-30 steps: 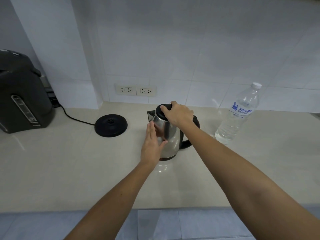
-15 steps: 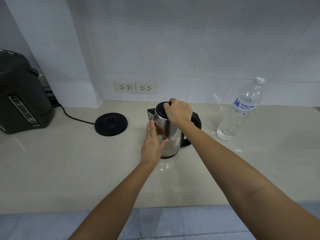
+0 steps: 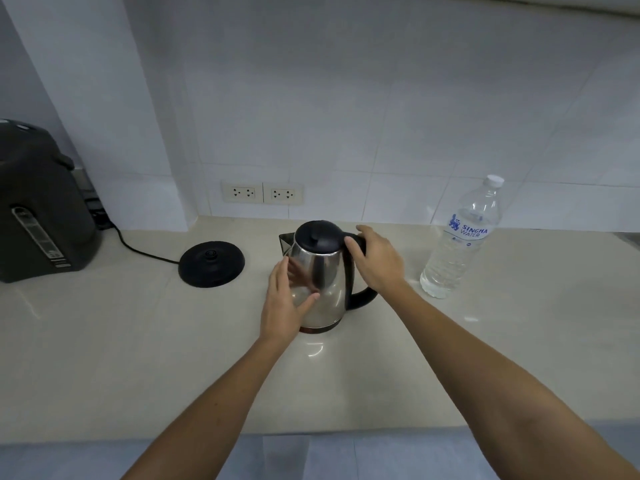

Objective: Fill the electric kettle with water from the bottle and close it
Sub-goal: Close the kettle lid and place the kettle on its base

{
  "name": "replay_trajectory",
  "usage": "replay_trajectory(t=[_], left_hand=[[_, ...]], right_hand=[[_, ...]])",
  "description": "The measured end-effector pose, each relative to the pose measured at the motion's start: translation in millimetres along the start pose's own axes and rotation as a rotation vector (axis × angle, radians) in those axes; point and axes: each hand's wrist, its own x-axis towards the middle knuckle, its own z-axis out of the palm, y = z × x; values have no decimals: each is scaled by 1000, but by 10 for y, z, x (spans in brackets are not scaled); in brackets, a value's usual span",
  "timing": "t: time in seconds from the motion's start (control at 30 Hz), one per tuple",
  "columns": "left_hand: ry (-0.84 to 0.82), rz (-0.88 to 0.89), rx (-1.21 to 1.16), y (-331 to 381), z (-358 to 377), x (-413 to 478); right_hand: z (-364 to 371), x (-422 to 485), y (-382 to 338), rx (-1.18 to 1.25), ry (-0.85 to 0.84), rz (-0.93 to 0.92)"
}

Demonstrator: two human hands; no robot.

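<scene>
Black base left on the tabletop, left hand flat and open against the kettle, lid shut, right hand gripped its handle top, capped bottle stood rightward, apart.

kettle: mirrored silver body, black lid and handle
bottle: clear, white cap, blue lettering
base: black
surface: glossy cream
wall: white tiles
</scene>
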Motion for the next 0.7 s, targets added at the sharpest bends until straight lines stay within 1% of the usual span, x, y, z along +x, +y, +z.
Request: replay_trajectory(t=[0.1, 0.2, 0.27, 0.47, 0.57, 0.7], left_hand=[[-48, -80, -80, -8, 7, 44], [-59, -126, -131, 46, 49, 81], [-50, -136, -163, 88, 82, 83], [30, -180, -139, 154, 146, 102], [64, -186, -160, 153, 81, 115], [127, -161, -178, 231, -190, 306]], right_hand=[[7, -128, 339, 241, -60, 56], [67, -225, 495, 353, -130, 92], [108, -237, 527, 416, -130, 126], [143, -173, 509, 500, -65, 166], [114, -107, 413, 508, -43, 143], [6, 162, 90, 505, -22, 89]])
